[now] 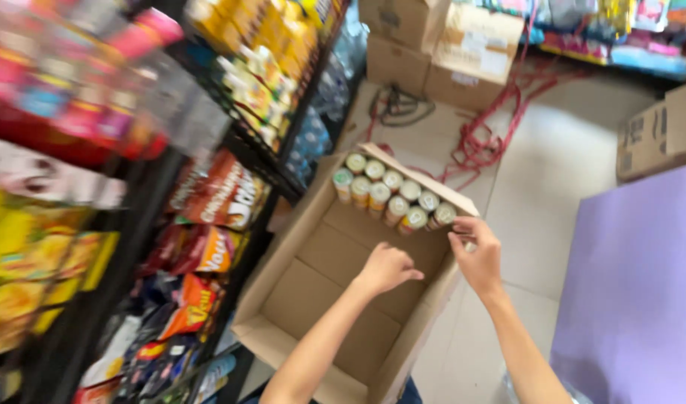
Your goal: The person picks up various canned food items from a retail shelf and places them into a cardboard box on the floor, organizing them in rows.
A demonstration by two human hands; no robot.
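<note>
Head view looks down into an open cardboard box (335, 292) on the floor, and I place everything by that box. My left hand (386, 268) hovers over its bare middle, forearm reaching in from the near edge, fingers curled loosely with nothing in them. My right hand (476, 253) is at the box's right wall, fingers pinched on the rim by the nearest can; blur hides what they grip. Cans (391, 194) stand upright in two rows along the far end.

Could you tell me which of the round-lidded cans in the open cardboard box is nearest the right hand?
The can at the right end of the front row, just beside the right hand.
</note>
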